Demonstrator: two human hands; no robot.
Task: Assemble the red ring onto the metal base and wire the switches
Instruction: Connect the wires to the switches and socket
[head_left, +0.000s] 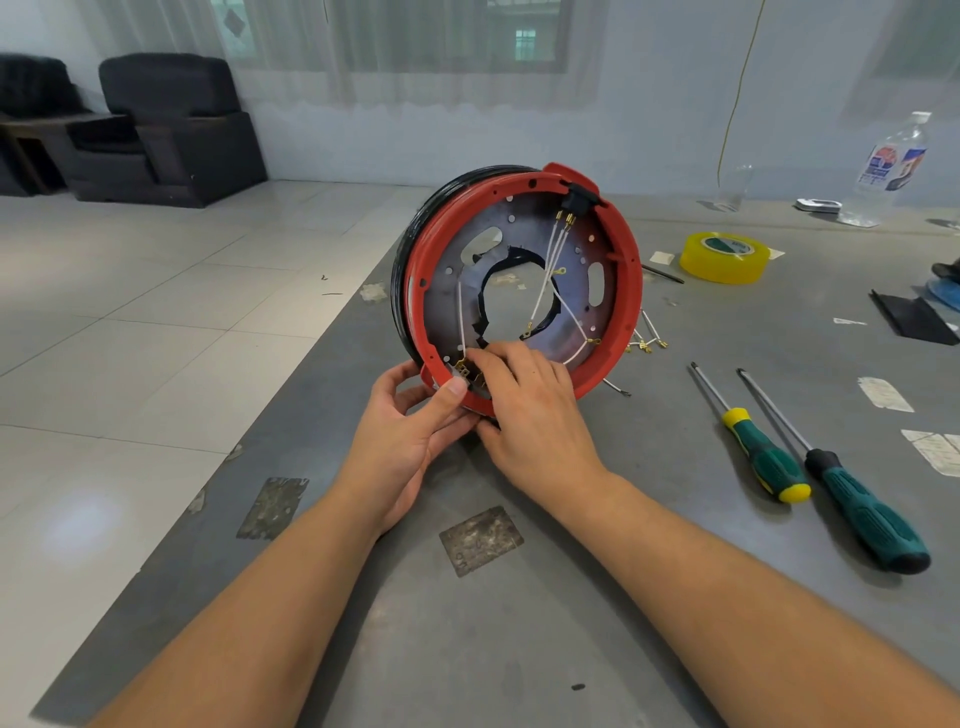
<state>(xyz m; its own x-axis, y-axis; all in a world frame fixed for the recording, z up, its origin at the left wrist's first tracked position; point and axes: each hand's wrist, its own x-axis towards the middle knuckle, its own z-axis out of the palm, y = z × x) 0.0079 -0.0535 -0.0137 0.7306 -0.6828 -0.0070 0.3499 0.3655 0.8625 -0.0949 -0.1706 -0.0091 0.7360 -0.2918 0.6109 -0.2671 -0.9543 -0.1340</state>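
The red ring (631, 280) sits around the metal base (457, 249), and the whole assembly stands tilted on edge on the grey table (519, 649). A black switch (574, 200) is at the ring's top, with white wires (553, 254) running down across the base. My left hand (400, 436) grips the ring's lower rim, its thumb pressed on a second switch (465, 373) with brass terminals. My right hand (530, 410) has its fingers curled on a wire terminal at that lower switch; the fingertips hide the contact.
Two green-handled screwdrivers (763, 457) (862, 509) lie to the right. A roll of yellow tape (724, 257), a plastic bottle (891, 166) and loose wires with terminals (647, 340) lie behind the ring. The table's left edge drops to a tiled floor.
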